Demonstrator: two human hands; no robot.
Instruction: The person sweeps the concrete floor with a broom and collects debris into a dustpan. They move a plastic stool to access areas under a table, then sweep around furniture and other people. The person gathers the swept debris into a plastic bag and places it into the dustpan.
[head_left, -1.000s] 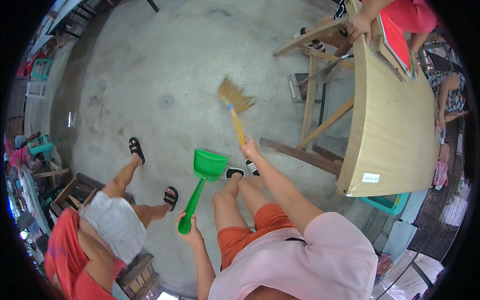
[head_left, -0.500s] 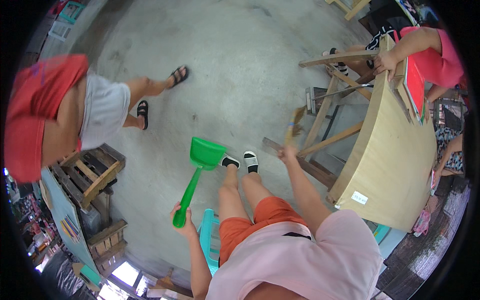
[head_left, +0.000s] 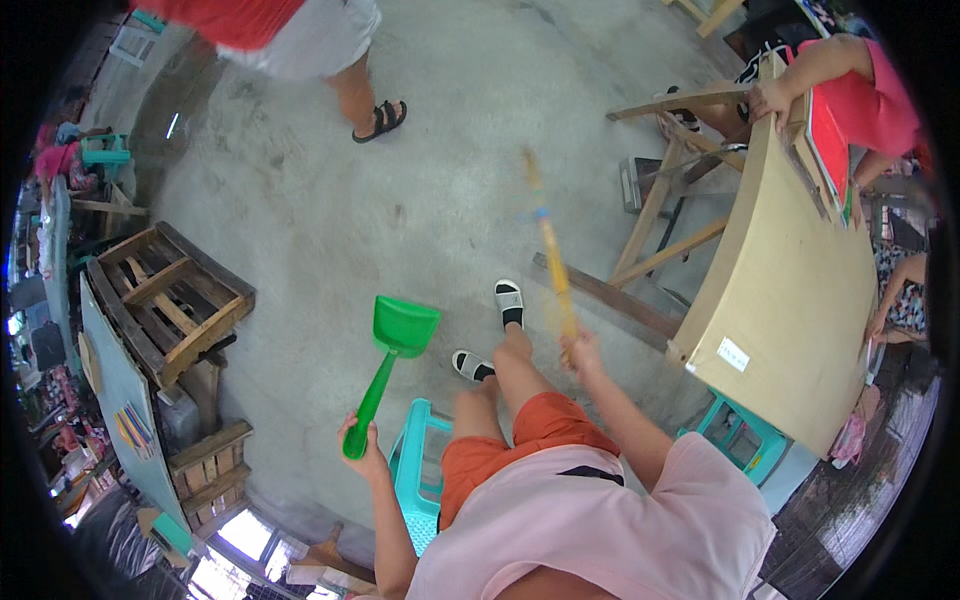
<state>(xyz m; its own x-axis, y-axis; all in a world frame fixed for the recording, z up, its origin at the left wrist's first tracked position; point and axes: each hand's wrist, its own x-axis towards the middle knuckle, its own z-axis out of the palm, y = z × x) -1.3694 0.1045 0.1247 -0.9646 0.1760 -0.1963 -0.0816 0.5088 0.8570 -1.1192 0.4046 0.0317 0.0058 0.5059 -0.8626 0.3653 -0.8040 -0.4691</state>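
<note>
I take twelve o'clock as the top of the view. The left hand (head_left: 366, 446), at seven o'clock, has its fingers wrapped around the handle of a green dustpan (head_left: 404, 328), whose pan lies toward half past eight. I cannot tell if the pan touches the floor (head_left: 440, 200). The right hand (head_left: 581, 357), at four o'clock, is slightly blurred but is closed around the yellow handle of a broom (head_left: 551, 255); the blurred head points to one o'clock. A teal stool (head_left: 408, 452) is just beside the left forearm. At three o'clock there is a cream table (head_left: 790, 300), where another person's hand (head_left: 770, 102) rests upon the edge.
</note>
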